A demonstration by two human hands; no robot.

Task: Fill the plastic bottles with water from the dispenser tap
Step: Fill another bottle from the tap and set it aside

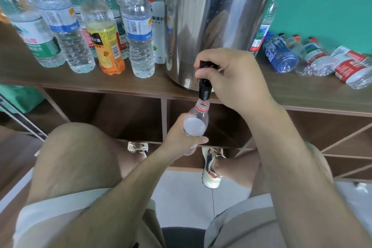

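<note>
A steel water dispenser (217, 18) stands on the wooden shelf top (120, 84). Its black tap (205, 88) hangs over the shelf's front edge. My right hand (231, 78) grips the tap's black lever from above. Directly under the spout, my left hand (181, 137) holds a clear plastic bottle (198, 119) with a red neck ring, its open mouth touching the spout. The bottle is uncapped and a white patch shows inside it. Its lower part with a red label is mostly hidden by my fingers.
Several capped bottles, filled, stand left of the dispenser, among them a yellow juice bottle (104, 40) and a blue-labelled one (138, 32). Several empty bottles (314, 60) lie on their sides at the right. Open shelf compartments, my knees and shoes are below.
</note>
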